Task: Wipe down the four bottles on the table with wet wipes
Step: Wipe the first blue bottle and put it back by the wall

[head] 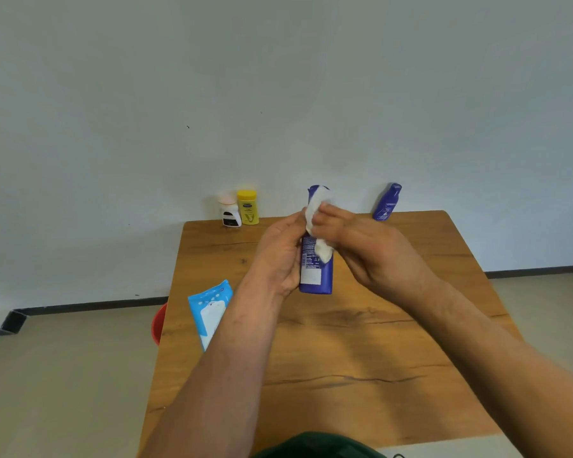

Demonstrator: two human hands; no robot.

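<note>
1. The wooden table [344, 358] stood against a pale wall, and everything below is placed by it.
2. Over the table's middle, the left hand [280, 256] gripped the large blue bottle [316, 276], with its fingers curled round the bottle's left side.
3. That bottle was held upright with its printed label facing the camera. Whether its base touched the table could not be told.
4. The right hand [371, 249] held a white wet wipe [318, 206] bunched in its fingers and pressed it against the bottle's upper part. The wipe covered the bottle's neck and part of its cap.
5. At the table's far right edge a small blue bottle [387, 203] stood, leaning slightly.
6. At the table's far left edge stood a yellow bottle [247, 208]. A white bottle with a pink cap [229, 211] stood just beside it, nearer the corner.
7. A light blue wipes pack [210, 312] lay at the table's left edge, partly hidden by the left forearm.
8. Something red and round [158, 325] showed below the table's left edge, on the floor side.
</note>
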